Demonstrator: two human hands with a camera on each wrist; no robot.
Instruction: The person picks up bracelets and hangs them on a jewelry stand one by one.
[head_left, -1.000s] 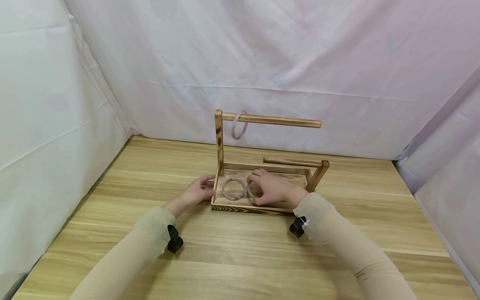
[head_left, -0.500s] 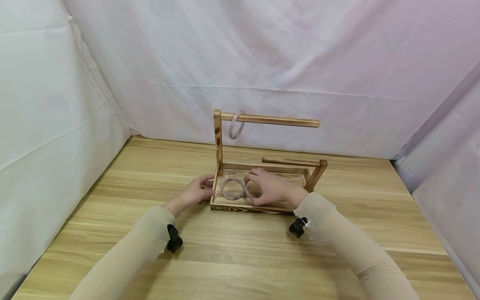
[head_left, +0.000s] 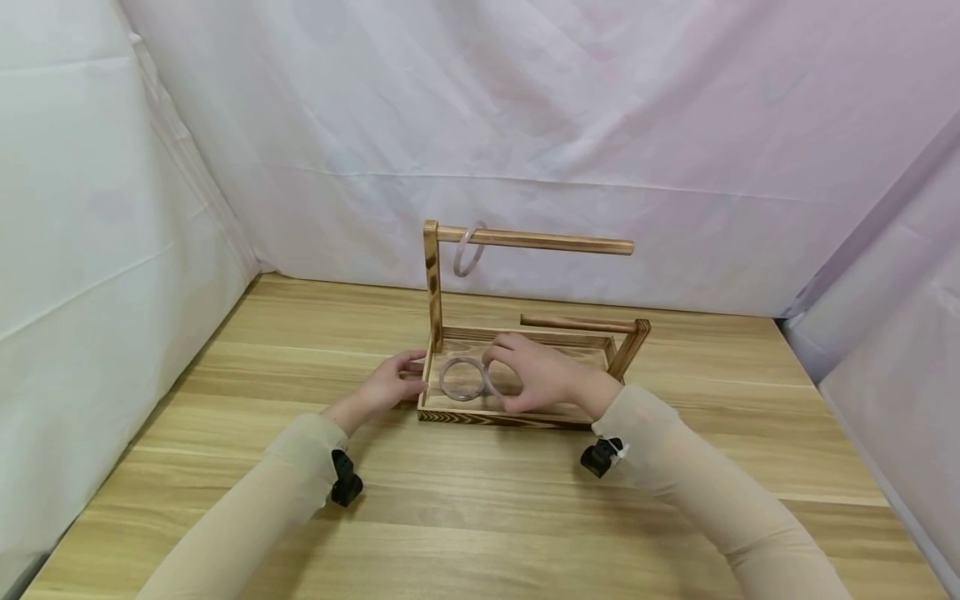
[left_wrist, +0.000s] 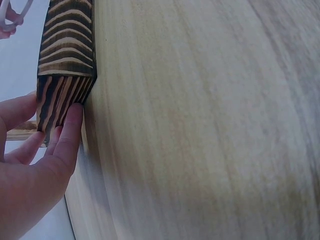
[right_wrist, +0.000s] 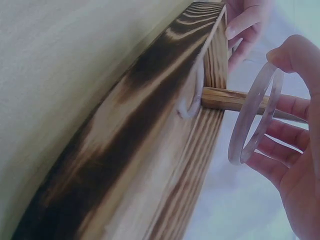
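One bangle (right_wrist: pixel 246 120) sits between the thumb (right_wrist: pixel 294 52) and fingers (right_wrist: pixel 277 152) of the right hand (head_left: pixel 546 373), clamped by both.

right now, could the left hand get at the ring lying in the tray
Likely yes: the left hand touches the tray's end wall, and only that low wall seems between it and the lying ring.

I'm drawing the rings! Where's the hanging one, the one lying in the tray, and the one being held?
Hanging ring (head_left: pixel 457 266): head view, on its lower left part.
Lying ring (head_left: pixel 462 399): head view, on its near edge.
Held ring (right_wrist: pixel 245 120): right wrist view, on its outer band.
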